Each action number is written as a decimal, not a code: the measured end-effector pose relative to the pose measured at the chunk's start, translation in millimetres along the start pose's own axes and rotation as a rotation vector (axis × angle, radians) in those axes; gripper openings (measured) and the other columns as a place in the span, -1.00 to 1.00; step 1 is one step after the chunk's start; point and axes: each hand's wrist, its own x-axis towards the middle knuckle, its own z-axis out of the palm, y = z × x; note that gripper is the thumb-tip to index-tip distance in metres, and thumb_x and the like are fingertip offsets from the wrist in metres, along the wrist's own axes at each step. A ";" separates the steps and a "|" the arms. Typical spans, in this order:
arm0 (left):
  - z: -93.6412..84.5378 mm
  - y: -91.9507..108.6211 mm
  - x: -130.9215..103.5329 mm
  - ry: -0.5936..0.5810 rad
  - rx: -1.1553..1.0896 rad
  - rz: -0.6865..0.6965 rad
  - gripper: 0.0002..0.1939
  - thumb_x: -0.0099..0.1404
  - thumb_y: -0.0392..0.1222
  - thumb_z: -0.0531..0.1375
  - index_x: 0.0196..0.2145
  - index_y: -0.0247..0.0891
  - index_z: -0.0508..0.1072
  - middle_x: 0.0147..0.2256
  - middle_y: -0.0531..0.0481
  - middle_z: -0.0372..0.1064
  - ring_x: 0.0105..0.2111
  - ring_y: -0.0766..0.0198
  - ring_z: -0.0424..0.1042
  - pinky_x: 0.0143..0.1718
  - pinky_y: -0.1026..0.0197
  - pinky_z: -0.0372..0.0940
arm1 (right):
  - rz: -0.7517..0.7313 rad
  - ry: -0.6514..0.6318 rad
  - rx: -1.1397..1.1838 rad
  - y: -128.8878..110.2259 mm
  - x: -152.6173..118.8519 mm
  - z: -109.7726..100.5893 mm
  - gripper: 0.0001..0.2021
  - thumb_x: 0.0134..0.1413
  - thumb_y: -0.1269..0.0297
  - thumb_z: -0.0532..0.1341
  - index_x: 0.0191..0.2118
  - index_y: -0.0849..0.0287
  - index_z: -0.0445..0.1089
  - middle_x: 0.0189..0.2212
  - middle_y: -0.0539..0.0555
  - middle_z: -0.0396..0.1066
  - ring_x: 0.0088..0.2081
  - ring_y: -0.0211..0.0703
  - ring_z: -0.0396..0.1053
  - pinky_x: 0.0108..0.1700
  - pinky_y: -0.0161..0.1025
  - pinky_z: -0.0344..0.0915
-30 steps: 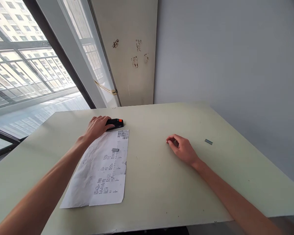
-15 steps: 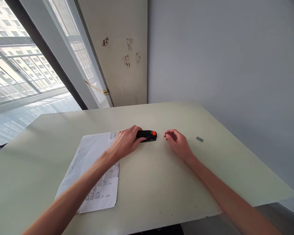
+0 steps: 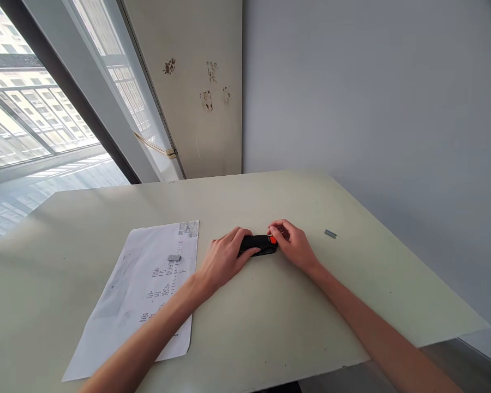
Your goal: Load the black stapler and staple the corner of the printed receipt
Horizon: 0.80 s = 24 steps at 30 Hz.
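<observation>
Left grip (image 3: 249,241) closed round black stapler (image 3: 260,244), orange-tipped end protruding; right grip (image 3: 272,231) partly curled at that end, fingertip contact unclear

Left hand (image 3: 223,259) beside curled right hand (image 3: 297,246)

Two hands were in view, one left hand (image 3: 224,261) and one right hand (image 3: 293,244), along with one black stapler (image 3: 256,244) and two small grey strips, one strip (image 3: 174,257) on the printed paper (image 3: 118,289) (a single sheet or several, the count could not be told) and one strip (image 3: 330,233) on bare surface. There was one desk (image 3: 237,327), and behind it one pale panel (image 3: 188,131) bore four brown patches (image 3: 207,100).
</observation>
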 end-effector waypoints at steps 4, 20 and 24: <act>-7.7 -16.9 -16.8 -0.003 -0.152 -0.058 -0.55 0.44 0.13 0.22 0.14 -0.07 0.24 -0.01 -0.07 0.53 -0.10 0.05 0.56 -0.14 0.04 0.42 | -0.017 -0.042 0.005 -3.9 -2.8 0.4 -0.60 0.38 -0.15 0.08 -0.18 0.07 0.45 -0.21 0.11 0.59 -0.20 -0.04 0.52 -0.22 -0.18 0.40; -29.4 -44.8 -59.3 -0.018 -0.203 -0.093 -0.69 0.50 0.07 0.15 0.11 -0.03 0.37 0.08 -0.06 0.48 0.08 0.05 0.48 0.12 -0.07 0.40 | -0.059 -0.128 -0.101 1.6 -7.3 11.0 -0.55 0.48 -0.13 -0.11 -0.08 0.02 0.40 -0.10 0.12 0.56 -0.01 0.00 0.51 0.05 -0.09 0.42; -29.5 -48.7 -59.9 0.006 -0.209 -0.085 -0.70 0.52 0.06 0.11 0.09 -0.06 0.39 0.06 -0.09 0.49 0.07 0.04 0.49 0.09 -0.05 0.41 | -0.043 -0.102 -0.159 2.2 -7.5 14.4 -0.54 0.49 -0.13 -0.15 -0.04 0.00 0.38 -0.12 0.12 0.56 -0.07 0.00 0.52 0.00 -0.07 0.41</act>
